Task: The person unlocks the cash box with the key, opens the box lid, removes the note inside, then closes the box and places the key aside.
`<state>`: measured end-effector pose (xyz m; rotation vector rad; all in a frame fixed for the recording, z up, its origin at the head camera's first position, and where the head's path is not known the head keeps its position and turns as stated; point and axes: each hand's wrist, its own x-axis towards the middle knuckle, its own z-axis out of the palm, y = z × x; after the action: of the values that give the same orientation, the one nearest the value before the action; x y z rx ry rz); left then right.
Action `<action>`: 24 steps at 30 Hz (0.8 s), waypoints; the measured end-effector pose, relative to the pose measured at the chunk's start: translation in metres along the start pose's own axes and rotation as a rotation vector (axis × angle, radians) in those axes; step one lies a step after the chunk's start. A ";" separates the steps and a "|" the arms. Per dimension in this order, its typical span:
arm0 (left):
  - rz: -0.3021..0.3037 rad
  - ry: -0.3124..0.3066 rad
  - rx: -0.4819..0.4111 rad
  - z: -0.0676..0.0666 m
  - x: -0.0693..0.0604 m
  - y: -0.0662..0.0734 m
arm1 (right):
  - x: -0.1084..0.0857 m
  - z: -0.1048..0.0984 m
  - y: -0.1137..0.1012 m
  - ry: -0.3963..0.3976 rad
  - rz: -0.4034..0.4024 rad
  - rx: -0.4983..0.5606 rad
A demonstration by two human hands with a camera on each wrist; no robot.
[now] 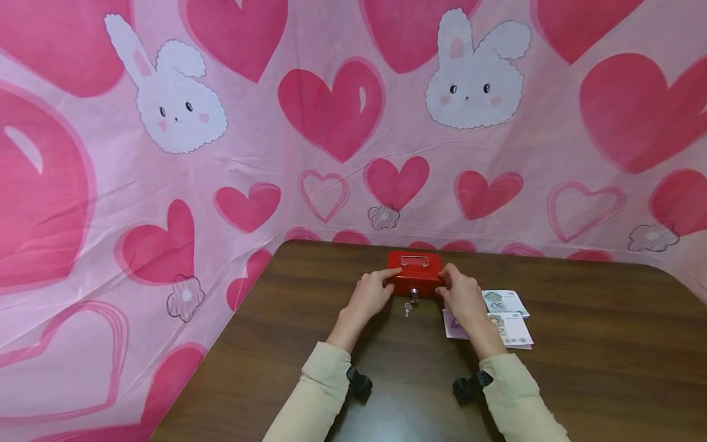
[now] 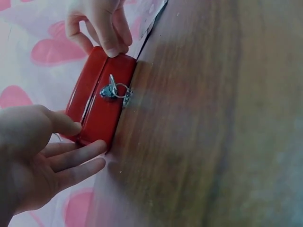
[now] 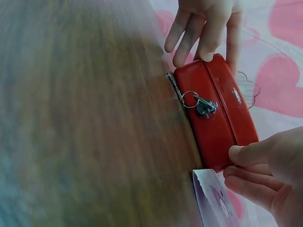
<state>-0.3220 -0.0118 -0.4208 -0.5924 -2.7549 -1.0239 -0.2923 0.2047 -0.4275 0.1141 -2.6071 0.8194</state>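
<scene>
A small red cash box (image 1: 409, 284) with a metal handle (image 1: 415, 262) on its lid sits at the far side of the wooden table, lid down. One key is in the front lock (image 2: 108, 91); a ring joins it to a second key (image 1: 408, 309) hanging down the front. My left hand (image 1: 371, 296) holds the box's left end, thumb at the lid seam and other fingers along the side. At the opposite end my right hand (image 1: 463, 298) grips with its thumb (image 3: 235, 152) on the front corner and fingers against the side.
Right of the box, partly behind my right wrist, lie green-printed banknotes (image 1: 505, 302), more folded notes (image 1: 518, 330) and a purple note (image 1: 453, 327). A pink heart-and-rabbit cloth (image 1: 397, 132) hangs behind the table (image 1: 596, 344).
</scene>
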 end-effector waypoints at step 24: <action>-0.017 -0.018 0.064 -0.003 -0.002 0.004 | 0.005 -0.026 -0.009 -0.056 0.043 0.046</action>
<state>-0.3190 -0.0117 -0.4168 -0.5723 -2.8010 -0.9338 -0.2854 0.2122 -0.4011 0.0954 -2.6517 0.9035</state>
